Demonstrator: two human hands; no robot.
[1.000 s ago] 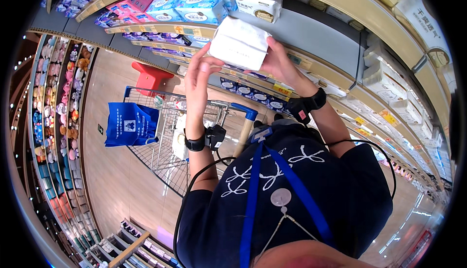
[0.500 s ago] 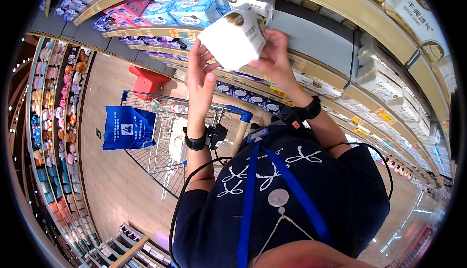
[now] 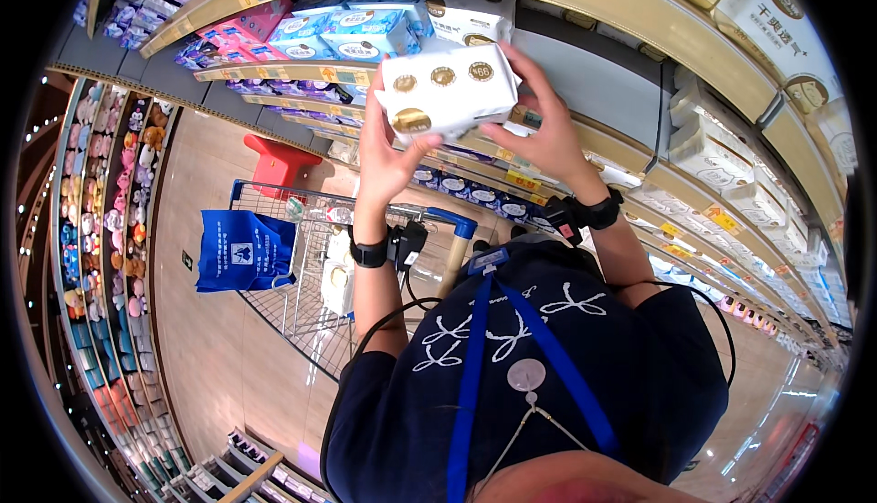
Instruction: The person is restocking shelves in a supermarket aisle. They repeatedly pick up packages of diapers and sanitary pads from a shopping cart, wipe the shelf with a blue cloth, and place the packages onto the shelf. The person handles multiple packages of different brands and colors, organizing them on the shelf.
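Observation:
Between both hands I hold a white soft package (image 3: 448, 92) with round gold marks, in front of the shelves. My left hand (image 3: 385, 151) grips its left end, thumb along the near lower edge. At the other end my right hand (image 3: 541, 128) is closed around the package, with the fingers behind and the thumb at the lower corner. A similar white package with dark gold marks (image 3: 468, 17) stands on the shelf just behind. Beside it lie light blue packs (image 3: 367, 32) and pink packs (image 3: 242, 32).
A shopping cart (image 3: 315, 325) stands to my left, with a blue bag (image 3: 245, 252) hung on its side and a white pack (image 3: 338, 279) inside. Beyond it is a red stool (image 3: 279, 163). Shelves of white packs (image 3: 717, 151) run along the right; plush toys (image 3: 128, 183) fill a far-left rack.
The package has been turned in my hands: a plain white side faced me before, and now the side with gold marks does. It has also come slightly lower.

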